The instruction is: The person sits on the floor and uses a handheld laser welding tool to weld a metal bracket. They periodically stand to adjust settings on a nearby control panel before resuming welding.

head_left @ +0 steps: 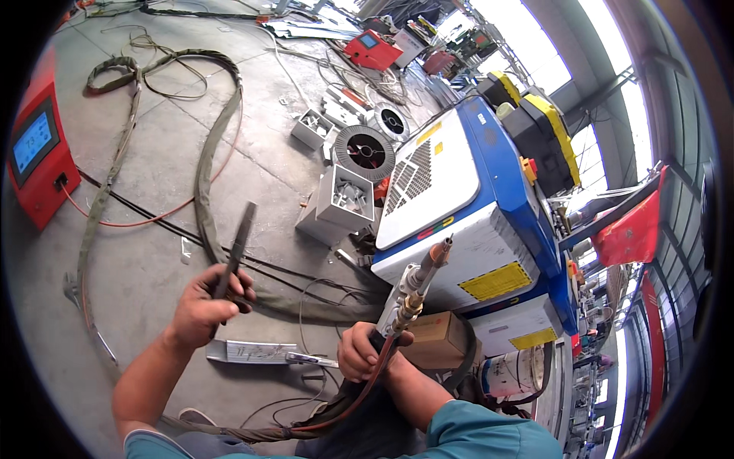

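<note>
In my left hand (200, 310), closed fingers grip a dark flat metal bar (243, 241) that looks like a file; it points up and slightly right. My right hand (358, 353) is wrapped round the black handle of a handheld welding gun (404, 302). This gun has a silver body, brass fittings and a copper-coloured nozzle (439, 252) tilted up to the right. A reddish hose (367, 390) runs down from it past my wrist. The two tools are well apart. On the floor between my hands lies a bent piece of sheet metal (252, 352).
A blue-and-white machine (459, 260) stands at the right, with a cardboard box (433, 340) and a white bucket (514, 373) nearby. Wire spools (365, 151) and grey boxes of metal parts (344, 210) sit ahead. Sheathed cables (205, 180) cross the floor toward a red unit (38, 145).
</note>
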Motion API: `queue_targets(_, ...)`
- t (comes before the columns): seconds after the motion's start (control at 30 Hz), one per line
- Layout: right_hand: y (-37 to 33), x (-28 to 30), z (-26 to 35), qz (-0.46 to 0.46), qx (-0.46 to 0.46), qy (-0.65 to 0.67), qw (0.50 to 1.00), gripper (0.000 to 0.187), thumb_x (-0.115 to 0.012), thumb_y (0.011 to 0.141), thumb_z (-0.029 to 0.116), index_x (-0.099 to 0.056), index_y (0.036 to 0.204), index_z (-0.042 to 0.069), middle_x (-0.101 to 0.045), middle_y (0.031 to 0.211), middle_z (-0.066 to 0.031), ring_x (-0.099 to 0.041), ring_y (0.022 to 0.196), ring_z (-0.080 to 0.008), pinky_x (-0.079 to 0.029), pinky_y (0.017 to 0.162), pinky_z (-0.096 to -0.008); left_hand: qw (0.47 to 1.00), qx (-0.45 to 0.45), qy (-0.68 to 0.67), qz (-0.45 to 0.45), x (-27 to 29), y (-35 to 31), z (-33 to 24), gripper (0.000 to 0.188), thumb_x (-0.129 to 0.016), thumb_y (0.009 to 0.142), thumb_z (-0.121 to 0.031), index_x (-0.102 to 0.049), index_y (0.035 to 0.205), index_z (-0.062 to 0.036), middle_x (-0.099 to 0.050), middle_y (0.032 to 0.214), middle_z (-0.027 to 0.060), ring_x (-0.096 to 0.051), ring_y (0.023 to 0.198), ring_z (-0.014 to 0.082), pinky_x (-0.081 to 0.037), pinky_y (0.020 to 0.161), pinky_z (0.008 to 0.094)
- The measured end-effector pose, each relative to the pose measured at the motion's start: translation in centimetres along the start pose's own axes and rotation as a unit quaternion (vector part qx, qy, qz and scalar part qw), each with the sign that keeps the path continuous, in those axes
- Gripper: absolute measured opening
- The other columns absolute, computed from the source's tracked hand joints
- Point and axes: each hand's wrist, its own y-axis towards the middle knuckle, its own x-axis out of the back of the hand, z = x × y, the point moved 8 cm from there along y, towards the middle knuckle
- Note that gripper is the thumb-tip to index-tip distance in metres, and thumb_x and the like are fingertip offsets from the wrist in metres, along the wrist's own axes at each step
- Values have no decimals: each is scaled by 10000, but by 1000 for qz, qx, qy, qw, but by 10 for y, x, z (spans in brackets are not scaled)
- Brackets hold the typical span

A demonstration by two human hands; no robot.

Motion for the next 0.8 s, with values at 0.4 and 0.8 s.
queue_targets(0.4,-6,-3,4,14,-7,-2,1000,685,-816,742,725,-715,894,65,-662,714,-62,-665,630,-226,-566,648,-370,956,-134,255,55,-46,5,-35,477,-578,682,90,-711,1126,-25,-606,1279,115,-637,1120,217,-498,970,332)
queue_targets(0.8,-8,-18,0,-5,-19,-7,1000,699,-806,742,736,-706,849,53,-637,679,-59,-637,584,-222,-537,584,-357,613,-411,671,77,-159,20,-123,608,-676,654,43,-753,1207,-198,-475,1543,152,-528,1325,329,-316,1139,625)
